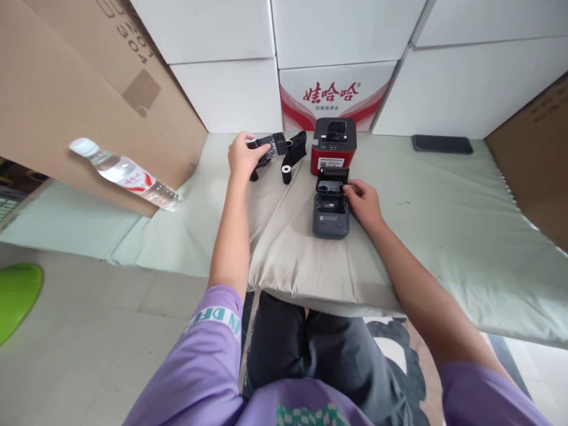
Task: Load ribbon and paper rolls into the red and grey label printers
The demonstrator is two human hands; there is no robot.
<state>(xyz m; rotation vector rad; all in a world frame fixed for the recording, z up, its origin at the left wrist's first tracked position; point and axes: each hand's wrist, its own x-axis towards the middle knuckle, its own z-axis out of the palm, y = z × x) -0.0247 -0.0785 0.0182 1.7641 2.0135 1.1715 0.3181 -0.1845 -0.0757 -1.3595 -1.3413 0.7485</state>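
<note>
You're in a storeroom or stockroom: white cartons (213, 29) stacked as a wall, brown cardboard boxes (66, 89) leaning at both sides, a printed drinks carton (335, 94), bare tiled floor (89, 343).

Purple short sleeves (208, 349), teal lettering, dark grey trousers (319, 355)

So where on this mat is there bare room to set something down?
Bare: right of the grey printer up to the phone, and the mat below the bottle. Crowded: around the black rolls, red printer and both hands.
</note>
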